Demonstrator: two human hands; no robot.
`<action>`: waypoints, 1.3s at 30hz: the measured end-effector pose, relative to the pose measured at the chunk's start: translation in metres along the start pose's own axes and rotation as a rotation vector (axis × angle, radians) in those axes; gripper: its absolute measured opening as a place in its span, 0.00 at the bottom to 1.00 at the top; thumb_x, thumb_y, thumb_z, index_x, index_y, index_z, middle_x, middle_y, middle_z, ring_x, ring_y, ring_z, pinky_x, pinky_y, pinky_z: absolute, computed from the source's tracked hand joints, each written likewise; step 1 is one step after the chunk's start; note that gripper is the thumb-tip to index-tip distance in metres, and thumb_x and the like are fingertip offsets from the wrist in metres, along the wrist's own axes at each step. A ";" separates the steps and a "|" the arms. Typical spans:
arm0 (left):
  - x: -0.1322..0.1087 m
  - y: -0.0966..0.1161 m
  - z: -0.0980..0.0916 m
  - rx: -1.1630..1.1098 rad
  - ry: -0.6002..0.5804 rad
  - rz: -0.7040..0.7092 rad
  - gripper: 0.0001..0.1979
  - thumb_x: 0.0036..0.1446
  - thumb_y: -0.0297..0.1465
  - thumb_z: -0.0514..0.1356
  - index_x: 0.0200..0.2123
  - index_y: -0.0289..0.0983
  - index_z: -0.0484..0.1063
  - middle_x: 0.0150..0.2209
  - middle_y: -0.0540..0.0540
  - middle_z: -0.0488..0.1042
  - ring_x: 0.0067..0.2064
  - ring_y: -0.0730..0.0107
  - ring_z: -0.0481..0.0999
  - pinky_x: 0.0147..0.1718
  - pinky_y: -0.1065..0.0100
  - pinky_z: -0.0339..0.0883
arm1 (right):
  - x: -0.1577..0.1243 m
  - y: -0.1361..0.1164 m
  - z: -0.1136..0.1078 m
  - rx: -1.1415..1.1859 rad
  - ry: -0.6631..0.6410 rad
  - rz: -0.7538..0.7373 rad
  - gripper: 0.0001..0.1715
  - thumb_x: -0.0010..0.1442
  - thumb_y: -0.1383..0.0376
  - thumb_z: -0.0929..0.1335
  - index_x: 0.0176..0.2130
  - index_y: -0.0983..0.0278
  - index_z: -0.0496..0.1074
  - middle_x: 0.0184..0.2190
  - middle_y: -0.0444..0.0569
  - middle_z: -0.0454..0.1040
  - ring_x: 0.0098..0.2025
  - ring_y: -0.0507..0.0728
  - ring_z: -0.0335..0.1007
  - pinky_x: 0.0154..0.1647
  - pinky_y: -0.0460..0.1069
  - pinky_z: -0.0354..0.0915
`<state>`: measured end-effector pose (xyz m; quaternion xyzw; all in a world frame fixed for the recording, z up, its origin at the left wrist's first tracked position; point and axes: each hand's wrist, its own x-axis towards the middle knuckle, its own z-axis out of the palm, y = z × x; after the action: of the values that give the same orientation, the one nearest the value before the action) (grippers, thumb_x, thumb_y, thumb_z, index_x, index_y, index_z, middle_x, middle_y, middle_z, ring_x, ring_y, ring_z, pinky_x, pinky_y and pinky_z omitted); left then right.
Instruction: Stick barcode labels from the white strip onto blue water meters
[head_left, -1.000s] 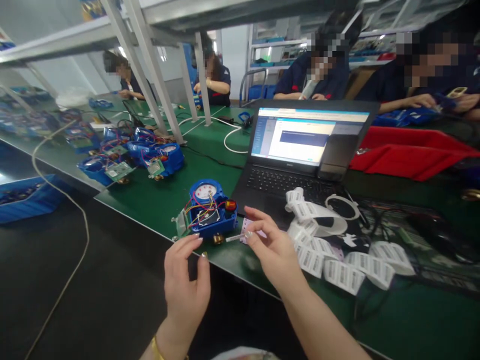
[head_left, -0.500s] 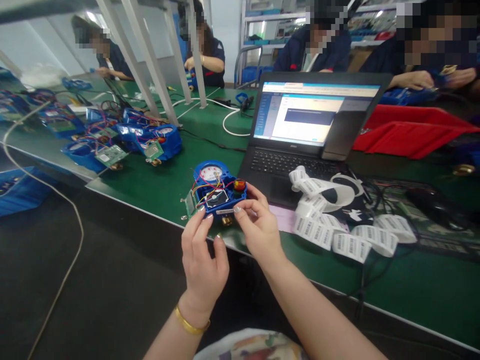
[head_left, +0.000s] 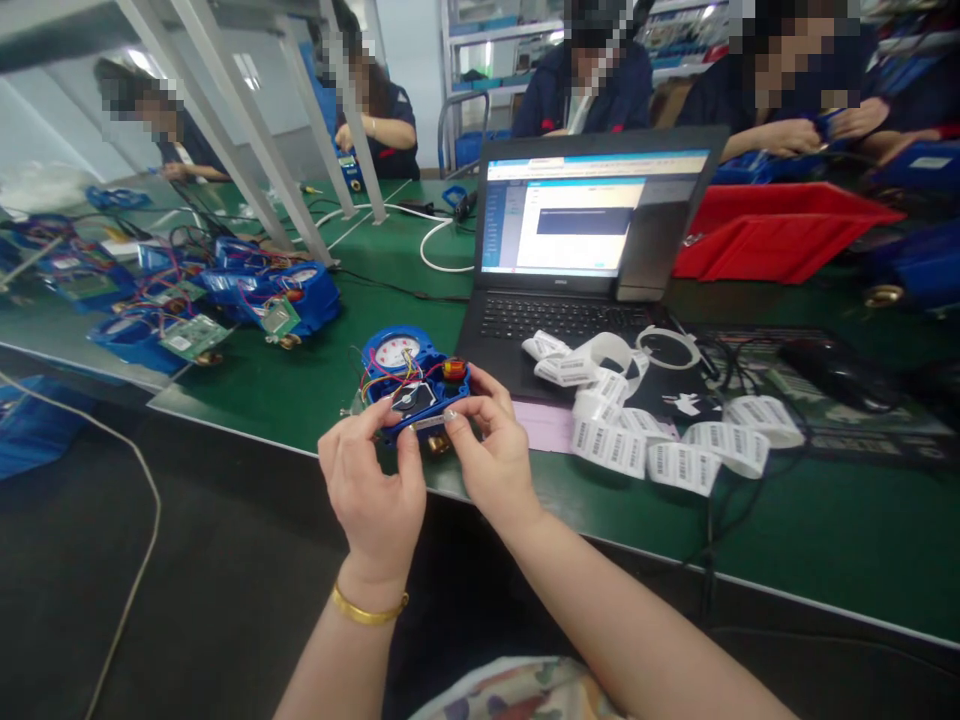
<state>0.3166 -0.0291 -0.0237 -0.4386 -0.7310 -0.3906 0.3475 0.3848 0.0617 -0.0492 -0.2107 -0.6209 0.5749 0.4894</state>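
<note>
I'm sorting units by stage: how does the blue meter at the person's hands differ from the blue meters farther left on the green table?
The blue round-dialled meter stands alone at the table's near edge, with the left hand and right hand at its front. The blue meters in the left cluster lie bunched together, untouched, with green circuit boards hanging out beside them. Both kinds have blue housings and exposed coloured wires.

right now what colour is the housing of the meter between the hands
Blue, seen in the head view: the meter.
</note>
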 end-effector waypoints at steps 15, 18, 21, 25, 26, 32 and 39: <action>0.008 0.001 0.007 0.054 0.010 0.025 0.16 0.54 0.28 0.64 0.45 0.31 0.68 0.31 0.45 0.70 0.37 0.63 0.68 0.43 0.60 0.64 | 0.001 -0.009 0.005 -0.053 0.056 -0.007 0.05 0.57 0.66 0.66 0.30 0.62 0.70 0.55 0.55 0.64 0.58 0.60 0.60 0.60 0.57 0.56; 0.010 0.002 0.008 0.070 0.027 0.045 0.16 0.54 0.28 0.64 0.45 0.32 0.68 0.30 0.46 0.69 0.36 0.64 0.68 0.43 0.61 0.63 | 0.001 -0.009 0.004 -0.056 0.055 -0.006 0.05 0.57 0.66 0.66 0.29 0.62 0.70 0.55 0.55 0.65 0.57 0.60 0.61 0.59 0.57 0.57; 0.010 0.001 0.009 0.082 0.027 0.056 0.17 0.53 0.28 0.65 0.45 0.31 0.68 0.30 0.46 0.69 0.36 0.64 0.67 0.45 0.61 0.63 | 0.002 -0.007 0.003 -0.045 0.055 0.006 0.04 0.56 0.66 0.67 0.30 0.63 0.70 0.55 0.55 0.65 0.57 0.60 0.61 0.59 0.57 0.57; 0.010 0.001 0.010 0.104 0.013 0.050 0.17 0.53 0.29 0.65 0.45 0.31 0.67 0.30 0.46 0.69 0.36 0.63 0.67 0.44 0.60 0.62 | 0.003 -0.002 0.001 0.119 0.074 0.074 0.06 0.56 0.66 0.66 0.37 0.62 0.65 0.54 0.55 0.67 0.54 0.60 0.65 0.56 0.57 0.61; 0.010 0.001 0.011 0.112 0.012 0.047 0.18 0.53 0.30 0.65 0.46 0.32 0.67 0.30 0.46 0.68 0.36 0.62 0.67 0.44 0.60 0.62 | 0.004 0.000 0.001 0.162 0.075 0.085 0.08 0.56 0.65 0.65 0.39 0.62 0.63 0.53 0.55 0.68 0.53 0.59 0.66 0.55 0.57 0.62; 0.011 0.004 0.015 0.172 0.012 0.050 0.21 0.52 0.36 0.67 0.45 0.33 0.67 0.29 0.47 0.65 0.35 0.60 0.65 0.43 0.60 0.62 | 0.001 -0.006 -0.003 0.174 0.037 0.105 0.11 0.56 0.66 0.64 0.41 0.61 0.62 0.55 0.55 0.67 0.56 0.59 0.63 0.57 0.57 0.59; 0.009 -0.004 0.003 0.116 -0.026 0.189 0.14 0.56 0.21 0.58 0.47 0.34 0.66 0.34 0.42 0.72 0.39 0.60 0.70 0.43 0.59 0.63 | -0.009 -0.052 -0.097 -0.057 -0.033 0.046 0.09 0.60 0.67 0.65 0.42 0.60 0.66 0.53 0.52 0.68 0.55 0.59 0.65 0.50 0.53 0.66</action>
<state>0.3090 -0.0244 -0.0181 -0.4899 -0.7122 -0.3072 0.3980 0.4868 0.0908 -0.0180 -0.2291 -0.6400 0.5715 0.4596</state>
